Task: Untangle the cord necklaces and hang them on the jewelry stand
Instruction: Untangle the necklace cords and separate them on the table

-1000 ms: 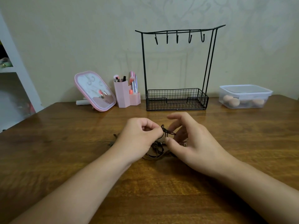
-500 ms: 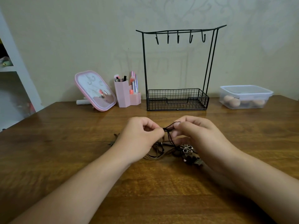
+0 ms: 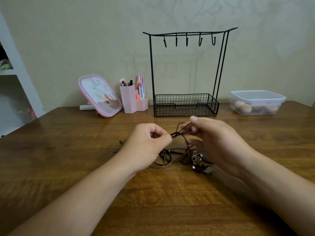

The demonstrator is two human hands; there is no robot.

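Observation:
A tangle of dark brown cord necklaces lies on the wooden table between my hands, with a metal flower pendant on its right side. My left hand pinches a cord at a knot, thumb against forefinger. My right hand is blurred, its fingers pulling a loop of the same cord up and to the right. The black wire jewelry stand stands behind, against the wall, with several bare hooks on its top bar and a mesh basket at its base.
A pink tilted mirror and a pink brush holder stand left of the stand. A lidded clear plastic box with sponges sits at the right. A white shelf unit borders the table's left side.
My right hand closed on a cord and drew a loop up and rightward away from my left hand. The flower pendant came into sight. My left hand kept its pinch in place.

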